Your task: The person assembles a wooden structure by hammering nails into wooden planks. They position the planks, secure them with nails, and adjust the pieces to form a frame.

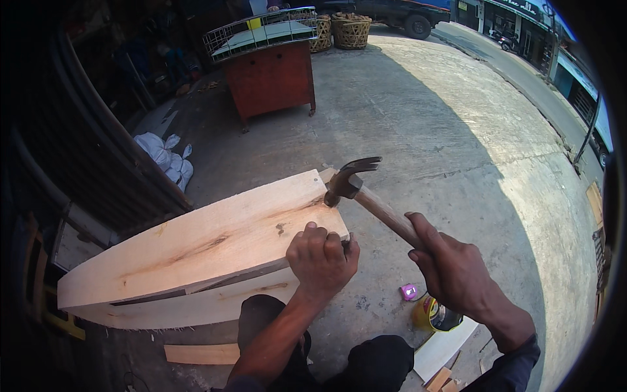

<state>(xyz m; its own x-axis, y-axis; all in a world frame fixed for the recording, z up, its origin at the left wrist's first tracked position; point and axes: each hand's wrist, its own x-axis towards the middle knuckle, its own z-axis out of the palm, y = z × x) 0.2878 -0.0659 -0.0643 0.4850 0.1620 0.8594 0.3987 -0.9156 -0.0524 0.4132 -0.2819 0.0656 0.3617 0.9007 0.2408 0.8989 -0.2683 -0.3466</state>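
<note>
Expect a stiff, head-heavy claw hammer [373,203], clamped in the right hand [452,269]; grip low on the wooden handle [392,219]. Treat the pale wooden board [215,238], stretching leftward from beneath the curled left hand [323,260], as rigid and fairly heavy; hold by the near edge, clear of the hammer head [344,185] just beyond the knuckles. Below the right hand, notice a purple tape measure [409,292] and yellow container [424,315].

Small, slanted pale lettering [522,7] — not surely legible — on a dark shopfront sign [520,8].
</note>
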